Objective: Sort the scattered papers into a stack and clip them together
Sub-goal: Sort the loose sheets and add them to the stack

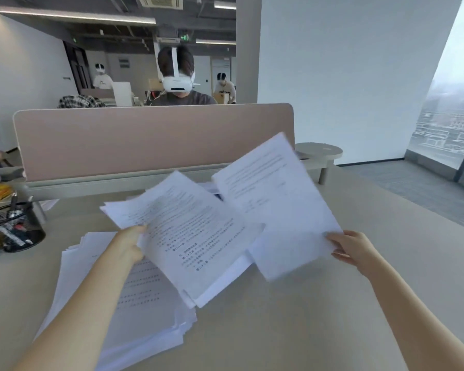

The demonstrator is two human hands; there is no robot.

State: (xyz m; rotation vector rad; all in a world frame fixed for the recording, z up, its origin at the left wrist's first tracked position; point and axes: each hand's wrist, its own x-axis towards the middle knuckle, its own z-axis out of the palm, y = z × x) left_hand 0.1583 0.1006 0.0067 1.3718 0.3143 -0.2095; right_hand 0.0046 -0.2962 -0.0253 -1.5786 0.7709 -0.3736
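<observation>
Gathering underway. Left hand (130,243) grips a sheaf (182,231), right hand (352,249) pinches loose sheets (276,204); both above the desk pile (134,298). Squaring, clipping remain.

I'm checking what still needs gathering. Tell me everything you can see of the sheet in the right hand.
The sheet is white printed paper, its faint text lines blurred and unreadable. It is held tilted above the desk; the right hand pinches its near right corner. Its far corner rises before the divider. Its left edge overlaps the bundle held by the left hand.
</observation>
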